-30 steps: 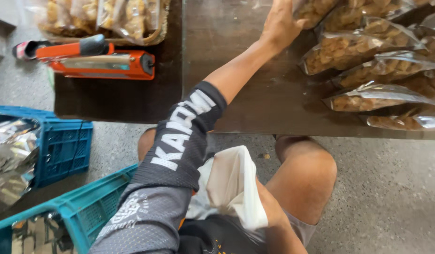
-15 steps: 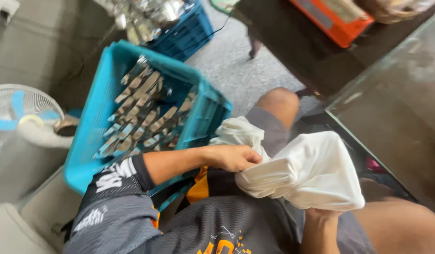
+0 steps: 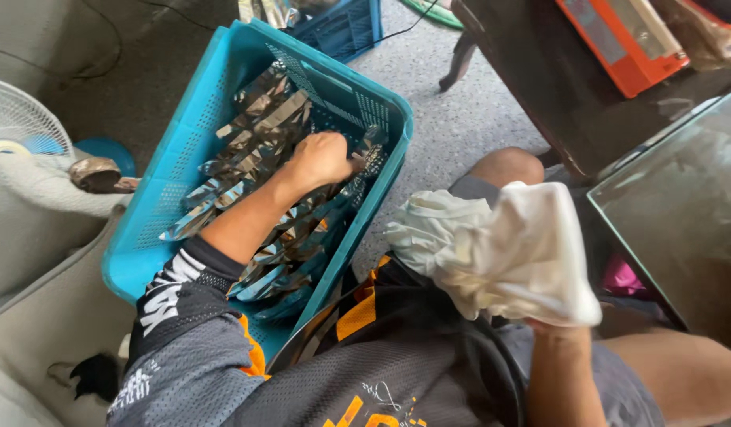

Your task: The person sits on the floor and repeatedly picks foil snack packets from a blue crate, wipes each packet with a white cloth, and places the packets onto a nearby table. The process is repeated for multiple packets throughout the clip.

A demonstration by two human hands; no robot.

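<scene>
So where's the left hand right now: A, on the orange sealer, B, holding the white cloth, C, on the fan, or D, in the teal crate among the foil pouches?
D: the left hand rests on foil pouches inside the teal crate.

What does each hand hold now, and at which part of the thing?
The right hand holds a white cloth from below, bunched over the hand. The left hand reaches among silver foil packets in the teal crate; whether its fingers grip one cannot be told.

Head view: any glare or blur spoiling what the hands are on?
Head view: even daylight; silver pouches in the teal crate glint, and the glass tabletop reflects; left hand sharp, white cloth over the right hand slightly soft.
</scene>
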